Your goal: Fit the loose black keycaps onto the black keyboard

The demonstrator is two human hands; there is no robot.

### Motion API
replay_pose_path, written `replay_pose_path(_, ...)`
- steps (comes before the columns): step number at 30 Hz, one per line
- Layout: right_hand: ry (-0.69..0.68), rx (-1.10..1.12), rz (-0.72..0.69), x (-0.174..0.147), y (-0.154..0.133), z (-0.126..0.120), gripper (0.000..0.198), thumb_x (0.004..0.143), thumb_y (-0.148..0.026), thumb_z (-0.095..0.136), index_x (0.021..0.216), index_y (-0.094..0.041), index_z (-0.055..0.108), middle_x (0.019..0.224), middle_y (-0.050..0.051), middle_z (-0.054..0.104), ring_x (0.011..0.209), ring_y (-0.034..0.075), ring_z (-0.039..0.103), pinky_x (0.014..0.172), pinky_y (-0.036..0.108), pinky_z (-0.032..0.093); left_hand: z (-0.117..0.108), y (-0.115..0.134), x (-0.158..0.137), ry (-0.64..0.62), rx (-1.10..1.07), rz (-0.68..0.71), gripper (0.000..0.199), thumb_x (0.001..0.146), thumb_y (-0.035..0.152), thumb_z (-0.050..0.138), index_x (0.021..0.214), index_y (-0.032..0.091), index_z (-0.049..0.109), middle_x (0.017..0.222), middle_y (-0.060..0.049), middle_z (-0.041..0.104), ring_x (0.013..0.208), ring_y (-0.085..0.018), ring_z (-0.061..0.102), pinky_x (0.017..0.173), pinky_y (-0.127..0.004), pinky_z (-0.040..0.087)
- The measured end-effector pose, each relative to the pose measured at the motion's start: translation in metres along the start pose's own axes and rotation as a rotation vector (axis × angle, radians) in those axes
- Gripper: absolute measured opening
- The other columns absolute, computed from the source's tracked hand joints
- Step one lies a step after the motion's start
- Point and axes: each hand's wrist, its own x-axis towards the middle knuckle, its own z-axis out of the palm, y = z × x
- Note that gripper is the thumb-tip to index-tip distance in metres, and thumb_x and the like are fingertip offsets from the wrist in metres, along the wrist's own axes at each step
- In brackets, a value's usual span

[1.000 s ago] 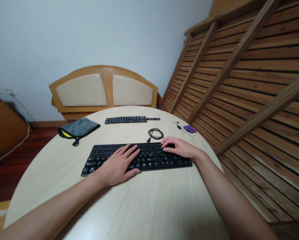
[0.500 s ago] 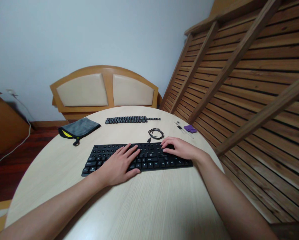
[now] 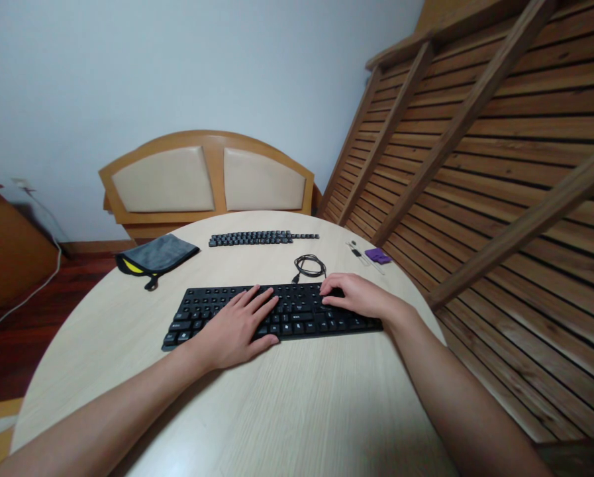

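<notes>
A black keyboard (image 3: 297, 327) lies crosswise on the round pale table (image 3: 297, 404), and some of its key places look bare of caps. My left hand (image 3: 237, 331) rests flat across its middle, fingers spread and thumb along the front edge. Over the upper right part of the keyboard, my right hand (image 3: 356, 293) is bent, with fingertips and thumb drawn in around a keycap that is mostly hidden. Just behind the keyboard is its coiled black cable (image 3: 310, 266). Farther back, loose black keycaps (image 3: 249, 238) stand in rows.
A grey cloth (image 3: 160, 255) with black and yellow edging lies at the left of the table. Toward the right edge are a purple cloth (image 3: 377, 256) and a thin wire tool (image 3: 359, 254). A slatted wooden frame (image 3: 475, 172) leans close on the right; a headboard (image 3: 219, 179) stands behind.
My right fingertips have shifted very slightly on the keyboard. My left hand stays in place.
</notes>
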Motion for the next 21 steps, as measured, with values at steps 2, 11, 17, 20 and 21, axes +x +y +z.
replay_pose_path(2,0.013,-0.002,0.035,0.0000,0.0007,0.0002,0.014,0.088,-0.035,0.067,0.090,-0.021,0.070,0.097,0.005,0.071,0.091,0.022,0.064,0.085,0.034,0.047,0.0000,-0.0001,0.0000,-0.009,0.005,0.000,0.077,0.096,0.068,0.035,0.155,0.019,0.033,0.161,-0.008,0.029,0.149,-0.035,0.024,0.118,-0.051,0.028)
replay_pose_path(11,0.035,0.039,0.090,0.0006,0.0035,0.0021,0.015,0.084,-0.035,0.070,0.087,-0.020,0.071,0.093,0.005,0.072,0.087,0.022,0.065,0.081,0.034,0.048,0.0007,-0.0005,0.0000,0.004,0.012,0.003,0.076,0.096,0.069,0.034,0.155,0.021,0.032,0.161,-0.007,0.030,0.148,-0.034,0.025,0.118,-0.050,0.028)
replay_pose_path(17,0.023,0.065,0.093,0.0019,0.0017,0.0018,0.015,0.086,-0.035,0.067,0.087,-0.020,0.070,0.093,0.005,0.071,0.088,0.022,0.065,0.082,0.034,0.048,0.0019,-0.0005,-0.0004,0.004,-0.006,0.001,0.076,0.097,0.069,0.034,0.156,0.021,0.030,0.162,-0.007,0.028,0.149,-0.034,0.023,0.118,-0.052,0.028)
replay_pose_path(20,0.022,0.057,0.103,0.0019,0.0006,0.0018,0.015,0.085,-0.035,0.068,0.086,-0.020,0.070,0.092,0.005,0.071,0.087,0.022,0.064,0.082,0.034,0.048,0.0026,-0.0006,-0.0006,0.002,-0.012,0.001,0.076,0.096,0.069,0.034,0.156,0.022,0.029,0.162,-0.007,0.027,0.149,-0.034,0.022,0.118,-0.052,0.027)
replay_pose_path(21,0.023,0.048,0.107,0.0018,0.0004,0.0018,0.015,0.085,-0.035,0.069,0.086,-0.020,0.070,0.092,0.005,0.071,0.086,0.022,0.064,0.081,0.034,0.048,0.0026,-0.0005,-0.0005,-0.001,-0.010,0.000,0.076,0.096,0.069,0.033,0.157,0.022,0.029,0.162,-0.007,0.027,0.149,-0.034,0.022,0.118,-0.052,0.027)
